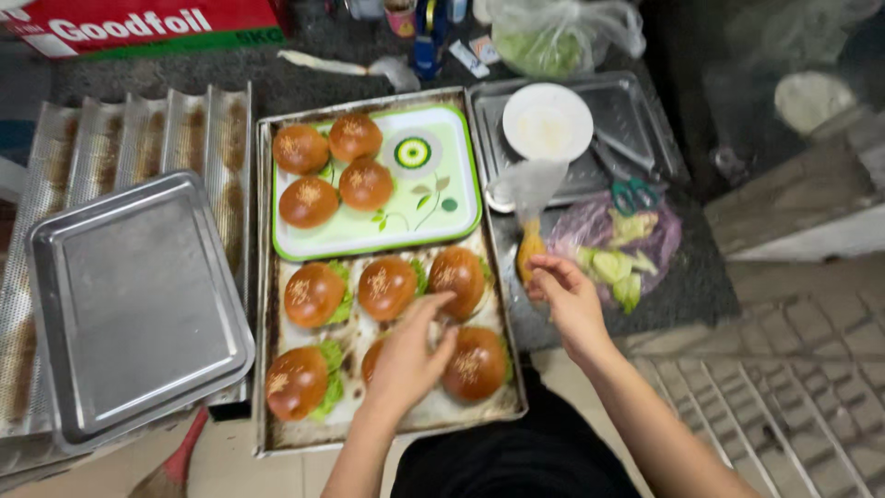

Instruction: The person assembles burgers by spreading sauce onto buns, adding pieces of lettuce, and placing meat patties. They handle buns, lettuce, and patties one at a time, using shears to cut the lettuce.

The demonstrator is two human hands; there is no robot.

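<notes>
My left hand rests on a burger in the front row of a metal baking tray, fingers spread over its bun and hiding most of it. Several other sesame burgers with lettuce lie around it on paper. My right hand pinches the lower end of a clear piping bag with orange sauce in its tip, held just right of the tray. Further back in the tray, a green-rimmed serving tray carries several plain buns.
An upturned steel tray lies at left on a ridged baguette pan. At right stand a steel tray with a white plate, green scissors and a purple bag of lettuce. A red foil box is at the back.
</notes>
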